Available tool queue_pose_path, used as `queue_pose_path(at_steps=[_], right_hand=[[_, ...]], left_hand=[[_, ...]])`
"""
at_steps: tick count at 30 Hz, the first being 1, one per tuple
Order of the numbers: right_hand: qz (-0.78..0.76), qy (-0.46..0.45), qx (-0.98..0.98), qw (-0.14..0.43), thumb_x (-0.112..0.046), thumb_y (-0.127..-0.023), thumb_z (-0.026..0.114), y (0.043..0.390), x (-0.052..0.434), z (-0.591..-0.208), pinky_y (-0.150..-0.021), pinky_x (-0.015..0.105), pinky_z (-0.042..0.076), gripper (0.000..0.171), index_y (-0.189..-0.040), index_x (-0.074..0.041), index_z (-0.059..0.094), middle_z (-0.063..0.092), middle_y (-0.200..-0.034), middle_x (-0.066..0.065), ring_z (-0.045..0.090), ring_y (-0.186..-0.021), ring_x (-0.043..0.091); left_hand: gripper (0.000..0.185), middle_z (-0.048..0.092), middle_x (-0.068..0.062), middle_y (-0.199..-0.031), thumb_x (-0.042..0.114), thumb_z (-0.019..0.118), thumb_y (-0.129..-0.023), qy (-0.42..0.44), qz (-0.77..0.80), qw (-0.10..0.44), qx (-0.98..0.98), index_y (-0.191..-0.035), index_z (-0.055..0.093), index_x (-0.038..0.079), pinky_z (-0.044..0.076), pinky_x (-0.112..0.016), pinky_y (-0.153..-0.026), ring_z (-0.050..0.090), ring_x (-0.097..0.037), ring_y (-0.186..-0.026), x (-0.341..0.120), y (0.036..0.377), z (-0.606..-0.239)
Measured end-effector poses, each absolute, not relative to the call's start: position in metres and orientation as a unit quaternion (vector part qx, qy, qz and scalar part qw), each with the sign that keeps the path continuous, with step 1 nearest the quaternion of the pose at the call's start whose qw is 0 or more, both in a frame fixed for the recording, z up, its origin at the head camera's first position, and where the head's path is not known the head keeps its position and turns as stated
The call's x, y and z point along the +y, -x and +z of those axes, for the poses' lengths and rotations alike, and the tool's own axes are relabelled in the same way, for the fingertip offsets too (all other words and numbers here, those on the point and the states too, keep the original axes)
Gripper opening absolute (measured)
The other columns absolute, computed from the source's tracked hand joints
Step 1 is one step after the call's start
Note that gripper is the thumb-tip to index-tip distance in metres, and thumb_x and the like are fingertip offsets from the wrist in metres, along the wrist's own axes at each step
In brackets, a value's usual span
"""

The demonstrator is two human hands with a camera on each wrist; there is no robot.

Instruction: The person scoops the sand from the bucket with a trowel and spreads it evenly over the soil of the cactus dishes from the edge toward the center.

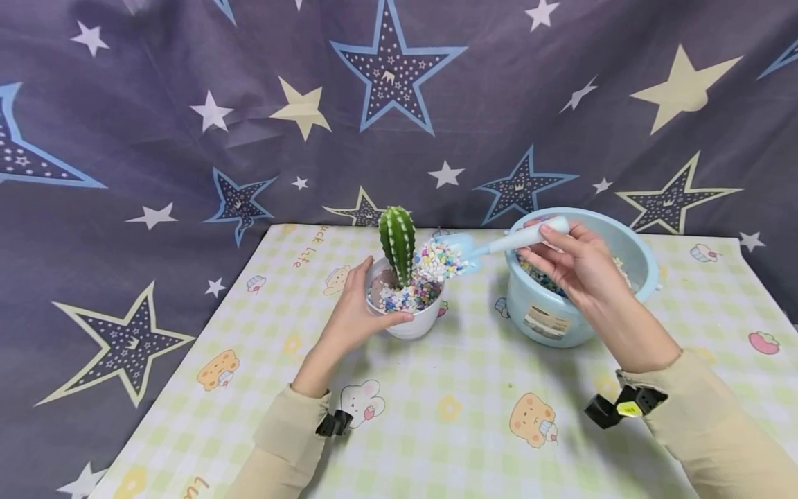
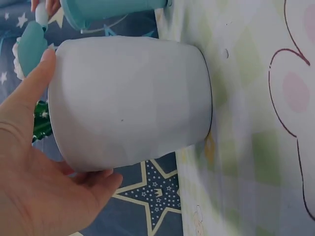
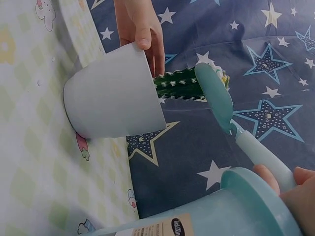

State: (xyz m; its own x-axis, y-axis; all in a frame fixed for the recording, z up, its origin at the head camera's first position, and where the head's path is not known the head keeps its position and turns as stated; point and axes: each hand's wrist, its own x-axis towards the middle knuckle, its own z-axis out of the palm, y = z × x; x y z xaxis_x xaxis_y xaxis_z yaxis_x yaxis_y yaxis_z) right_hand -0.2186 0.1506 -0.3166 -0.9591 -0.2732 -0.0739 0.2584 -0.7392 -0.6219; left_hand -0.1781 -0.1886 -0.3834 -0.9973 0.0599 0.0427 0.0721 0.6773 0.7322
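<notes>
A white pot stands on the checked tablecloth, holding a green cactus and coloured pebbles. My left hand grips the pot's near-left side, thumb along the rim. My right hand holds a light blue scoop by its handle. The scoop's blade, heaped with pebbles, hovers over the pot's right rim beside the cactus.
A light blue bowl with more pebbles sits right of the pot, under my right hand. A star-printed purple cloth hangs behind and drapes past the table's left edge.
</notes>
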Motion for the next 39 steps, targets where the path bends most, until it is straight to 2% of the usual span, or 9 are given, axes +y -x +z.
queue_pose_path(at_steps=[11,27,39], right_hand=[[-0.921,0.018,0.361,0.142,0.008,-0.094,0.058,0.218,0.144,-0.319,-0.08,0.042,0.062,0.023,-0.111,-0.008,0.056,0.075,-0.1,0.017,0.076,-0.09,0.03],[-0.905,0.019,0.398,0.151,0.006,-0.094,0.06,0.225,0.14,-0.321,-0.077,0.039,0.064,0.017,-0.103,-0.007,0.054,0.076,-0.095,0.013,0.076,-0.087,0.025],[-0.89,0.011,0.431,0.15,0.005,-0.093,0.063,0.225,0.136,-0.317,-0.077,0.037,0.064,0.022,-0.106,-0.009,0.053,0.076,-0.097,0.011,0.076,-0.09,0.023]], left_hand=[[0.12,0.021,-0.014,-0.164,0.041,0.09,-0.07,0.076,-0.39,0.009,-0.918,-0.16,0.016,0.011,0.027,-0.056,-0.122,0.027,-0.037,-0.15,-0.195,0.182,-0.385],[0.123,0.023,-0.014,-0.163,0.047,0.09,-0.068,0.042,-0.393,0.028,-0.918,-0.16,0.016,0.012,0.027,-0.055,-0.122,0.029,-0.036,-0.15,-0.187,0.176,-0.386],[0.124,0.026,-0.016,-0.161,0.049,0.09,-0.067,0.028,-0.383,0.047,-0.922,-0.159,0.016,0.009,0.03,-0.052,-0.122,0.033,-0.037,-0.147,-0.18,0.173,-0.386]])
